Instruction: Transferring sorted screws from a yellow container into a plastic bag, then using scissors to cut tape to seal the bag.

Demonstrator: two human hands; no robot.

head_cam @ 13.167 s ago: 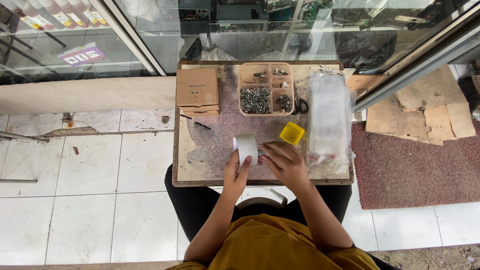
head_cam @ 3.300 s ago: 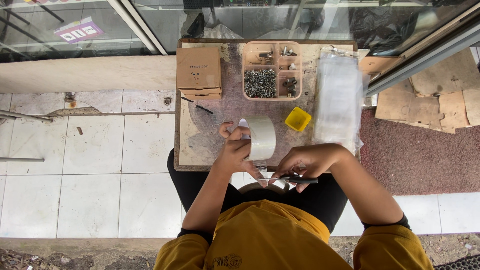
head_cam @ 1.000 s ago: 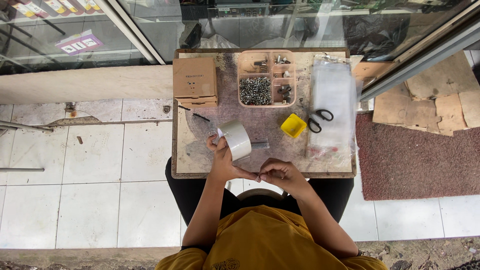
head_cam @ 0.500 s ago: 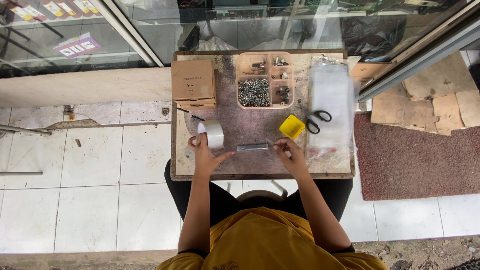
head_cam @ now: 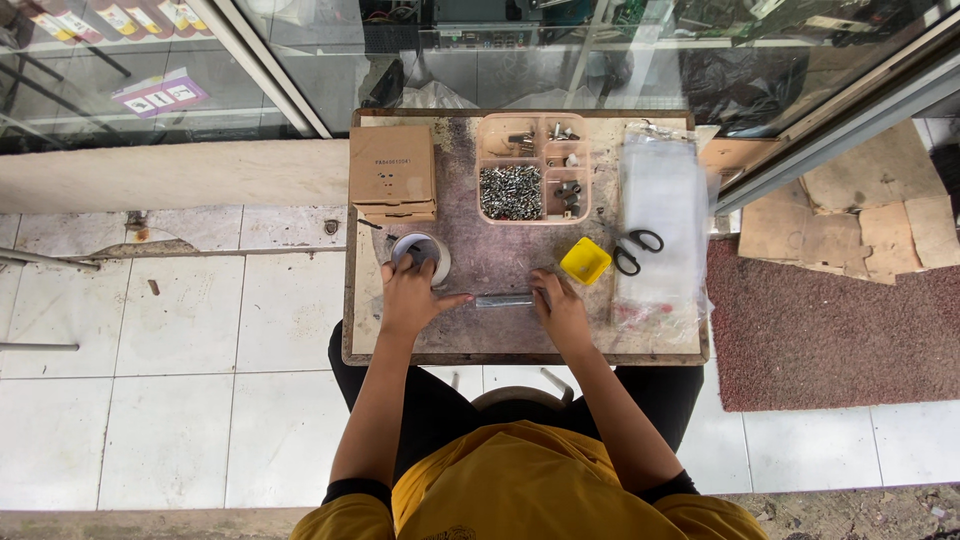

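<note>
While the left hand (head_cam: 410, 295) rests on the tape roll (head_cam: 421, 255), the right hand (head_cam: 562, 312) touches a small packet (head_cam: 503, 300).

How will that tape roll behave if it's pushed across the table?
The tape roll seems to lie flat on its side, so it would likely slide, not roll. Its hollow ring suggests it is light. The left hand rests on it, probably pinning it for now.

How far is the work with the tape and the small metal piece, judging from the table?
Done: nothing clearly finished shows. In hand: the left hand rests on the tape roll, and the right hand touches a small grey metal piece lying between the hands. Left: the screws in the tray, the scissors and the yellow cup lie untouched.
</note>
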